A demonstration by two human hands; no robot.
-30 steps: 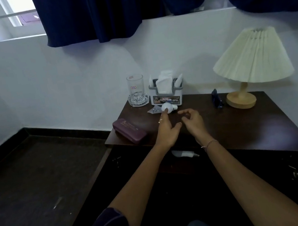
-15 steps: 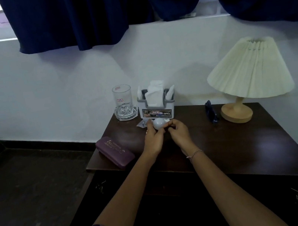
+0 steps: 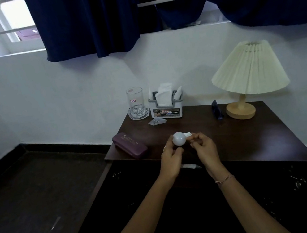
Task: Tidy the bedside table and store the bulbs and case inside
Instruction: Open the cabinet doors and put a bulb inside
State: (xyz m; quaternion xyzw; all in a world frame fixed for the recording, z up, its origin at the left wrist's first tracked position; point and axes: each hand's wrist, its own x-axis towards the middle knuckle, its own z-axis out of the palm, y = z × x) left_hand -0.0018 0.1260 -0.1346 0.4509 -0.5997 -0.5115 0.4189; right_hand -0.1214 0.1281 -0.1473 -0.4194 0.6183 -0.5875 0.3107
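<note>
You hold a white bulb [image 3: 179, 138] in both hands above the front edge of the bedside table [image 3: 253, 140]. Its long axis runs roughly left to right: the round globe points toward your left and the narrow base toward your right. Your left hand [image 3: 170, 160] cups the globe from below and behind, fingers closed round it. Your right hand [image 3: 204, 148] pinches the base between thumb and fingertips.

A second bulb [image 3: 190, 166] lies below the tabletop edge, between your wrists, with its long axis also left to right; what it rests on cannot be told in the dark space there. The purple case [image 3: 130, 145] lies flat on the table's front left corner, its long axis running diagonally from back left to front right, well apart from your hands.

The table is dark brown wood, set against a white wall with a black skirting. Along its back edge stand a clear glass [image 3: 135, 101] set in a glass ashtray [image 3: 139, 113], a grey tissue holder [image 3: 166, 107] with white tissues, and a lamp [image 3: 248, 73] with a cream pleated shade on a wooden base. A small clear wrapper [image 3: 156, 121] lies in front of the holder, and a small dark blue object [image 3: 216, 110] stands just beside the lamp base. Dark blue curtains [image 3: 89, 19] hang over a window above. The floor is dark.

The holder's front label reads "OPEL". The glass bears a small sticker with red marks, too small to read. The case carries printing that is illegible.
</note>
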